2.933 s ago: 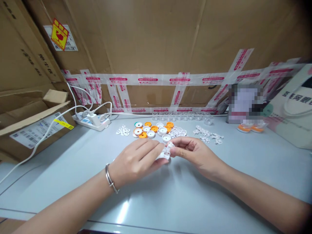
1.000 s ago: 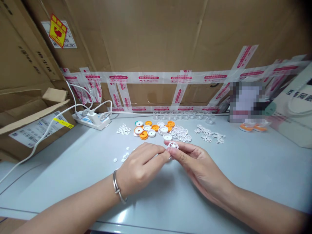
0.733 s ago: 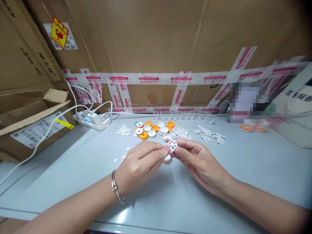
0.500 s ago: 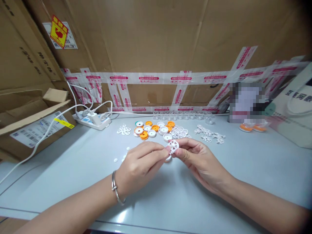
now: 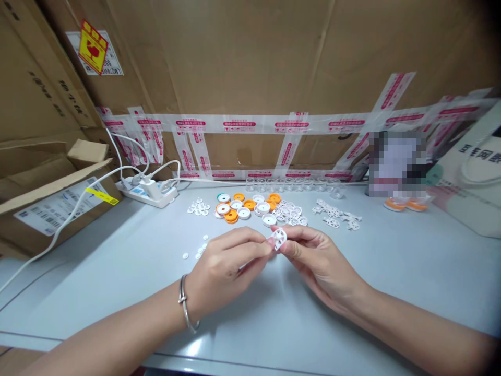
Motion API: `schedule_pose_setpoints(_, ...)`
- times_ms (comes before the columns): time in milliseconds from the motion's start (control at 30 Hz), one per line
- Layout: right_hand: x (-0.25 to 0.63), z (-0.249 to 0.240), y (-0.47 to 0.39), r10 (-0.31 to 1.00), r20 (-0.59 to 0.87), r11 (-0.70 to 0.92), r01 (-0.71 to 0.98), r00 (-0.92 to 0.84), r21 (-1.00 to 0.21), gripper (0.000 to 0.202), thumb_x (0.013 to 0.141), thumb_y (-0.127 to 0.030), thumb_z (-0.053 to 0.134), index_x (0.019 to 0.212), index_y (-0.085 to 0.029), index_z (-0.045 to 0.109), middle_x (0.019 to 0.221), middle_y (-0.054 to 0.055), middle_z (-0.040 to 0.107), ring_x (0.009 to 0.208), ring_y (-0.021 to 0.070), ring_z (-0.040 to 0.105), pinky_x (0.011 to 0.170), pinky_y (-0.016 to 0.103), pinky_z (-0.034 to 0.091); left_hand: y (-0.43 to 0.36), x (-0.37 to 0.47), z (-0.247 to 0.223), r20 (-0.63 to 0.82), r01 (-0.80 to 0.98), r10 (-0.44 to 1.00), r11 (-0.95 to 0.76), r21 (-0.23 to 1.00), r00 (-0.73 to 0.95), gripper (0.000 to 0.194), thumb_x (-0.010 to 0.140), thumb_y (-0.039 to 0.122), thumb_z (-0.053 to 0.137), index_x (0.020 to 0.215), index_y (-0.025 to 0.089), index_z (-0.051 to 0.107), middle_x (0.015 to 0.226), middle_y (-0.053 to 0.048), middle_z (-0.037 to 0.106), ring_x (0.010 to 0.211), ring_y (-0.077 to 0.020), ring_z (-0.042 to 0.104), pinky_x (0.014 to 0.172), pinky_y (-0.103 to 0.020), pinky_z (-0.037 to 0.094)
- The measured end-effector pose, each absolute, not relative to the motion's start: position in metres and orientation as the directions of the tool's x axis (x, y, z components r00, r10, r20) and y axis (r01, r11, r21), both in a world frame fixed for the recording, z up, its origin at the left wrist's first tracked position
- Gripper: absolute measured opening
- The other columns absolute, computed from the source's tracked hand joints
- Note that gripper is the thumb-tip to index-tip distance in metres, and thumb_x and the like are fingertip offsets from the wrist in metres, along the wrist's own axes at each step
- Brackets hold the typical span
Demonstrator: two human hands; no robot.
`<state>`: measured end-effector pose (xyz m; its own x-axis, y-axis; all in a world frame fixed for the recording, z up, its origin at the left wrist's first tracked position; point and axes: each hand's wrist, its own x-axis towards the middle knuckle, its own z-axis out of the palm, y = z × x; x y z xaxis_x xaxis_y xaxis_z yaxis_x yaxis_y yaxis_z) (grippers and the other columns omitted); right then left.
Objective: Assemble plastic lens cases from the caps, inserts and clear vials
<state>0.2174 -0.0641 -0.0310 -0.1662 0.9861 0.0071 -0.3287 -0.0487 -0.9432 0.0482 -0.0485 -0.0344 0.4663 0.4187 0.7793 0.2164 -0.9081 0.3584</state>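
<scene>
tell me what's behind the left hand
Small white discs lie loose on the grey table just past the left hand; farther back are white and orange rings. Whatever the hand itself covers cannot be seen.

Walled off at the back by brown cardboard point(image 5: 250, 62), banded low down with white tape point(image 5: 133, 119) printed in red and marked upper left with a yellow-and-red sticker point(image 5: 93, 48). Flanked at left by an open carton point(image 5: 23, 240), furnished with a pale grey-blue table point(image 5: 410, 261) (glossy, with a bright streak of glare point(image 5: 194, 347) near its front edge).
</scene>
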Motion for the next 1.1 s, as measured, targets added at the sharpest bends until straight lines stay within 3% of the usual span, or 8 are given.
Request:
schedule_pose_setpoints(133,0.214,-0.034,-0.065,0.988,-0.003,-0.061,-0.38,-0.152,-0.923,0.013,0.06,-0.029,0.078,0.066,-0.023,0.068,0.069,-0.002,0.061,0.067,0.0111,0.05,0.067,0.026,0.041,-0.048,0.051,-0.034,0.787,0.161,0.44,-0.897,0.412,0.434,0.012,0.077,0.004,0.058,0.084,0.012,0.063,0.08,-0.007,0.065,0.072,-0.0109,0.063,0.064,-0.021,0.054)
schedule_pose_setpoints(400,0.214,-0.034,-0.064,0.968,-0.005,-0.12,-0.447,-0.25,-0.886,0.023,0.063,-0.033,0.076,0.07,-0.021,0.058,0.063,-0.004,0.052,0.061,0.0102,0.045,0.062,0.025,0.036,-0.053,0.057,-0.029,0.673,0.059,0.636,-0.742,0.668,0.377,0.006,0.075,0.009,0.063,0.078,0.013,0.066,0.076,-0.006,0.069,0.071,-0.0121,0.065,0.066,-0.024,0.055)
schedule_pose_setpoints(700,0.218,-0.036,-0.058,0.888,-0.022,-0.277,-0.496,-0.459,-0.823,0.027,0.062,-0.032,0.077,0.072,-0.02,0.056,0.068,-0.003,0.055,0.064,0.0094,0.047,0.064,0.023,0.036,-0.051,0.058,-0.033,0.562,-0.065,0.731,-0.587,0.807,0.386,0.004,0.072,0.008,0.066,0.073,0.012,0.066,0.074,-0.006,0.068,0.07,-0.0124,0.064,0.066,-0.025,0.054)
schedule_pose_setpoints(1100,0.22,-0.033,-0.055,0.965,0.011,-0.091,-0.375,-0.261,-0.923,0.019,0.061,-0.028,0.077,0.068,-0.021,0.061,0.06,-0.005,0.056,0.058,0.0091,0.049,0.059,0.024,0.039,-0.047,0.058,-0.033,0.343,-0.146,0.85,-0.311,0.939,0.399,0.003,0.07,0.012,0.068,0.072,0.012,0.065,0.072,-0.005,0.069,0.066,-0.0117,0.064,0.063,-0.023,0.056)
